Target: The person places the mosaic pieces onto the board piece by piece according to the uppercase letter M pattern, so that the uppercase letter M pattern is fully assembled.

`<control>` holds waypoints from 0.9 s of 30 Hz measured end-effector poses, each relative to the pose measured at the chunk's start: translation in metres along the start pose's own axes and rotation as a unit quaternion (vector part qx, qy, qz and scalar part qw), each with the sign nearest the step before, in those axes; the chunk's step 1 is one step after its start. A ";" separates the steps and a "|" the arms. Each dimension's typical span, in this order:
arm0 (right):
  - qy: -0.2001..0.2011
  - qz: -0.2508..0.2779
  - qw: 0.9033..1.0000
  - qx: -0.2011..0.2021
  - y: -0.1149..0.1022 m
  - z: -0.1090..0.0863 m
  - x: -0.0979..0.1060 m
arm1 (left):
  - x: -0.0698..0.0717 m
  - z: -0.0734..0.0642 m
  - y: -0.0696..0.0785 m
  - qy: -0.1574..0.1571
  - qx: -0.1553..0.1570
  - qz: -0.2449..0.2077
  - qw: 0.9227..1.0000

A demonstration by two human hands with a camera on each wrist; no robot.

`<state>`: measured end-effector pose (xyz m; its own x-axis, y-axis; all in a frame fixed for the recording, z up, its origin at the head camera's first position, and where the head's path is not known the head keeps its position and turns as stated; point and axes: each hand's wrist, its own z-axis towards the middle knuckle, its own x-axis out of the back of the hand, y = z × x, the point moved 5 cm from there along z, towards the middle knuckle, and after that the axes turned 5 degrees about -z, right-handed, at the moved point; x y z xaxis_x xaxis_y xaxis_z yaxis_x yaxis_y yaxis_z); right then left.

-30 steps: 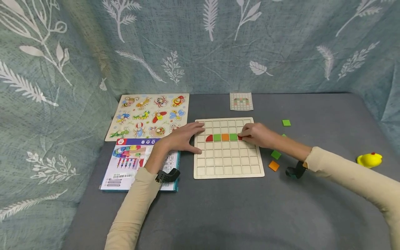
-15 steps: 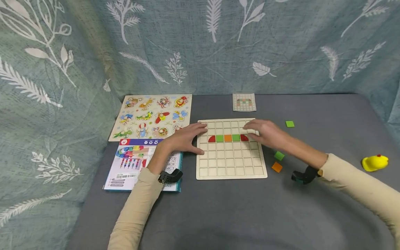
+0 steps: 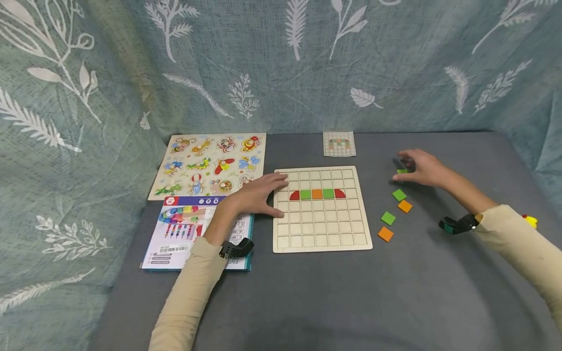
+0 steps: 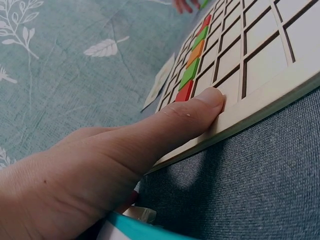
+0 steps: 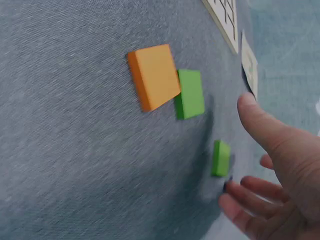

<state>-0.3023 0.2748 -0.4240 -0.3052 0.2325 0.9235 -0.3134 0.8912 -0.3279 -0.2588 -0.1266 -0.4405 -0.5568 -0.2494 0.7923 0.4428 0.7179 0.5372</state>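
A wooden grid board (image 3: 322, 241) lies flat in the head view. One of its rows holds a red quarter-round tile (image 3: 294, 196), a green, an orange (image 3: 317, 194), another green, and a second red quarter-round tile (image 3: 339, 194). My left hand (image 3: 253, 196) rests on the board's left edge, thumb on the frame in the left wrist view. Right of the board, my right hand (image 3: 423, 168) spreads thumb and fingers around a green square tile (image 5: 221, 158) without gripping it. Nearer lie a green tile (image 3: 399, 195), an orange tile (image 3: 405, 206), another green (image 3: 388, 218) and another orange (image 3: 386, 234).
A small printed pattern card (image 3: 339, 144) lies behind the board. To the left are an insect peg puzzle (image 3: 206, 156) and a boxed toy (image 3: 175, 239), under my left forearm. A yellow rubber duck (image 3: 530, 221) is partly hidden behind my right sleeve. A patterned curtain (image 3: 281, 73) hangs behind the table.
My right hand let go of the right red tile, leaving it in the row, and moved right to the far green tile. My left hand stayed on the board's edge.
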 end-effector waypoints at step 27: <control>0.035 0.042 0.998 0.041 -0.008 -0.016 -0.015 | 0.000 -0.003 0.000 -0.001 0.000 0.003 1.000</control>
<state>-0.2808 0.2704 -0.4325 -0.2704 0.3342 0.9029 -0.3632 0.8331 -0.4172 -0.2561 -0.1284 -0.4395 -0.5552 -0.2434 0.7953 0.4470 0.7191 0.5321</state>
